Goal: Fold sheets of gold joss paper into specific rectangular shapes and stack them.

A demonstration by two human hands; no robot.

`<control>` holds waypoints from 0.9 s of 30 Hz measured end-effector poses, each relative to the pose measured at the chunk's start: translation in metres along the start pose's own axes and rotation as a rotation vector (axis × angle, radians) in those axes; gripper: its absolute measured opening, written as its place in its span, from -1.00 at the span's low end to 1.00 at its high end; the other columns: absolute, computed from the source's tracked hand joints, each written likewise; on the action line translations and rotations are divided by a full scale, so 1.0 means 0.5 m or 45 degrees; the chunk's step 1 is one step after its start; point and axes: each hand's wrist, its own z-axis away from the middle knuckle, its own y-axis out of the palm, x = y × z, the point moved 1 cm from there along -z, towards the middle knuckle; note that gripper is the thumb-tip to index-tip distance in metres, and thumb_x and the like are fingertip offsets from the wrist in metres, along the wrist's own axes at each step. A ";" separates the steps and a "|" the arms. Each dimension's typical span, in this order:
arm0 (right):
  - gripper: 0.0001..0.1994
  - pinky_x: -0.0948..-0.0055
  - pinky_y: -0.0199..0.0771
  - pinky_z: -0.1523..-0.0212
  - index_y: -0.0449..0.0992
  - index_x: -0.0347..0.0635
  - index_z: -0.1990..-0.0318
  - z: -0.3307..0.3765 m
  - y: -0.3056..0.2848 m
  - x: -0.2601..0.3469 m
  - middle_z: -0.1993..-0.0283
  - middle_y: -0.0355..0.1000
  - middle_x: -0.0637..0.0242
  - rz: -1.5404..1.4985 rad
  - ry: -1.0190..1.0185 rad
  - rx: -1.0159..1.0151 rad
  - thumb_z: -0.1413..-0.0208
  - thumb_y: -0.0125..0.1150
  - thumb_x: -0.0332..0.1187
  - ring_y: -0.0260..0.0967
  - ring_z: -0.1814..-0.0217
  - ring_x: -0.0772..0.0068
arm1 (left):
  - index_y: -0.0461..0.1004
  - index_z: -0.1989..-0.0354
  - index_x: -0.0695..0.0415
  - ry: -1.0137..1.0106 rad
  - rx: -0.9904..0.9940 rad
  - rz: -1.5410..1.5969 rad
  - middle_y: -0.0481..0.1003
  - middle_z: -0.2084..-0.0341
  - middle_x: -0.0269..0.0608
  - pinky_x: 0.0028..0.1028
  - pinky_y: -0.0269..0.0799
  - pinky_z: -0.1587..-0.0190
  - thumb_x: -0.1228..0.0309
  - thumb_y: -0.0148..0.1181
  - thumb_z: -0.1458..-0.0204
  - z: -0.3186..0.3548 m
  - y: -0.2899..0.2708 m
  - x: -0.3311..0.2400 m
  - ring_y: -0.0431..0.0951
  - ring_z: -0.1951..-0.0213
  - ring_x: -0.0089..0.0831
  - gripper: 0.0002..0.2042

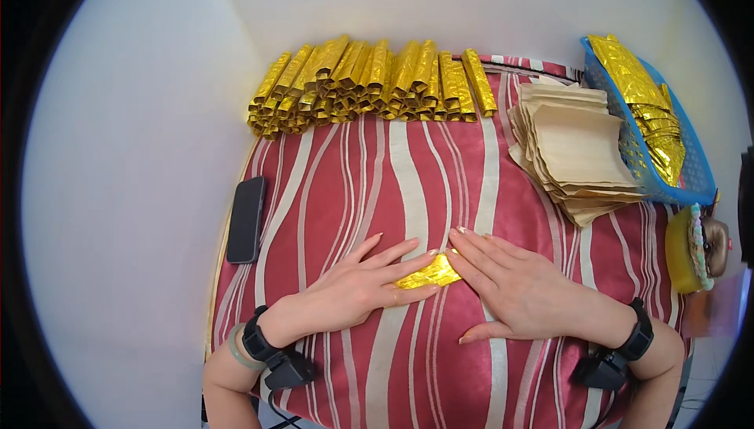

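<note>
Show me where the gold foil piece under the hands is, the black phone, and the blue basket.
gold foil piece (pixel 428 275), head view, on its exposed middle between the two hands.
black phone (pixel 247 219), head view, on the centre of its screen.
blue basket (pixel 635 152), head view, on its mesh side wall.

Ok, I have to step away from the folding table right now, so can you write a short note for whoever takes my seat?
Left hand: flat, open, pressing the left end of a gold foil piece.
Right hand: flat, open, pressing its right end.
Done: a long row of folded gold pieces lies along the far edge of the striped cloth.
Left: a stack of tan paper sheets and loose gold foil in the blue basket, far right. A black phone lies at the left.
</note>
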 end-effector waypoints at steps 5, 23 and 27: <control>-0.05 0.18 0.00 -0.41 0.14 -0.55 -0.26 0.005 -0.004 -0.001 -0.37 0.06 -0.20 0.028 0.012 -0.019 -0.08 0.01 0.30 -0.02 -0.47 -0.01 | 0.29 -0.29 -0.24 -0.026 0.033 -0.067 0.11 -0.38 -0.27 0.08 -0.04 -0.35 0.65 0.12 0.13 0.019 -0.008 -0.002 0.06 -0.40 -0.18 -0.28; 0.03 0.19 -0.05 -0.44 0.08 -0.58 -0.28 -0.047 0.023 0.069 -0.39 0.04 -0.18 -0.123 -0.057 0.012 -0.02 0.01 0.35 -0.06 -0.49 0.03 | 0.30 -0.28 -0.17 0.019 -0.061 -0.097 0.12 -0.37 -0.22 0.04 0.08 -0.32 0.60 0.13 0.12 0.074 0.005 0.005 0.07 -0.39 -0.14 -0.32; 0.01 0.21 -0.06 -0.44 0.06 -0.51 -0.31 -0.020 0.000 0.045 -0.41 0.01 -0.16 -0.103 -0.001 0.137 -0.03 0.01 0.35 -0.08 -0.50 0.03 | 0.30 -0.28 -0.18 0.001 -0.071 -0.079 0.11 -0.37 -0.23 0.03 0.07 -0.33 0.63 0.15 0.16 0.075 0.003 0.002 0.07 -0.39 -0.14 -0.29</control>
